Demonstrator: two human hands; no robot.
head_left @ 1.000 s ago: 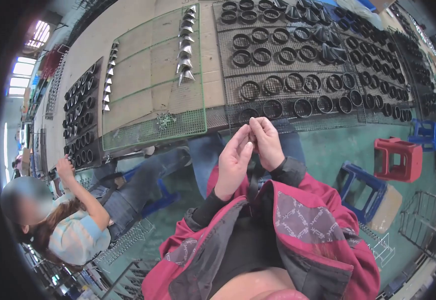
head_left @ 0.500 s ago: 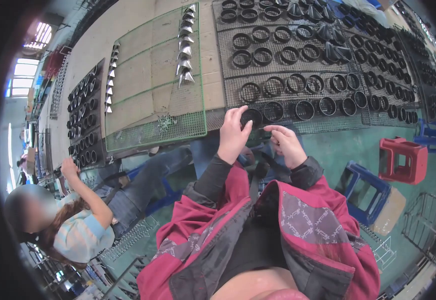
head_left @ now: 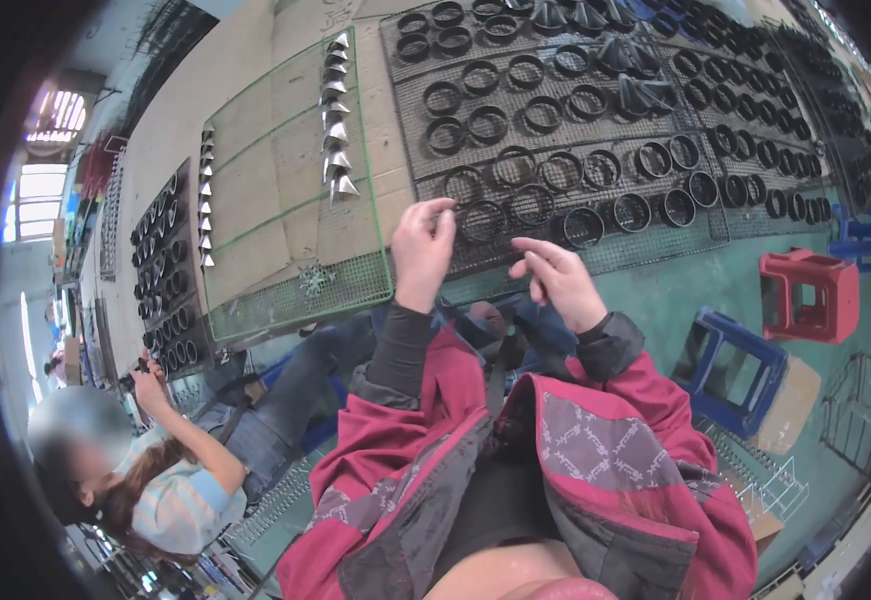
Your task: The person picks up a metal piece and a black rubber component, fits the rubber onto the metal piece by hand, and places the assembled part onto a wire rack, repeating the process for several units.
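Observation:
My left hand [head_left: 424,250] hovers at the near edge of a black wire-mesh rack [head_left: 426,165], just left of a dark ring [head_left: 482,221] in the front row. Its fingers bend loosely, a little apart from the thumb, and nothing shows between them. My right hand [head_left: 561,283] is over the near edge of the rack, index finger stretched out and the other fingers partly curled, with no object visible in it. Several more black rings [head_left: 583,227] stand in rows on the mesh.
Left of the rack lies a green-framed mesh tray [head_left: 286,180] bearing rows of shiny metal cones [head_left: 336,130]. A co-worker [head_left: 186,500] sits at the far left beside dark parts. Blue [head_left: 731,375] and red [head_left: 811,295] stools stand on the right.
My left hand has drawn left, away from the front-row ring, and its fingers have bent more. My right hand is slightly lower. The view has shifted, moving the racks leftward.

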